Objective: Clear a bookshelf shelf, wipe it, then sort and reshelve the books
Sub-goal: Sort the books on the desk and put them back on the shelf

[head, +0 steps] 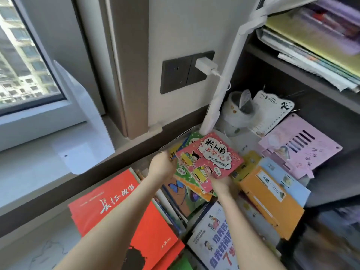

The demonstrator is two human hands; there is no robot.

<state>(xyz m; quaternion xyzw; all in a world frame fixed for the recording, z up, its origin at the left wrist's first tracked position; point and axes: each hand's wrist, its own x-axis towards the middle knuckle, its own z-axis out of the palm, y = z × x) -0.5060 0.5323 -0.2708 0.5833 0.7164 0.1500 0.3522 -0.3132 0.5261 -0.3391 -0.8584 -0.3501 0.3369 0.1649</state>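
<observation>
The pink paperback book has big black cartoon lettering in a white speech bubble, which I read as "米小圈上学记". There are small cartoon children at yellow desks beside the title. The cover is glossy and it sits tilted on top of a small stack of thin colourful books, with green and orange covers showing under it.

Both hands hold that stack just above the jumble of books, near the foot of the white lamp pole. The left hand has its fingers curled round the stack's left edge. The right hand grips the near corner, its fingers tucked underneath where I can't see them.

Nearer and to the left lies a large red book with white brush characters that look reversed to me, so I can't read them for certain. Nearest of all is a white book with blue characters, "自我时间" among them, and a large red "7". To the right lie an orange book with a white label and a pink plastic panel with slots.

Further back stands a white notepad with a panda on it. A white charger is plugged into the dark wall socket.
</observation>
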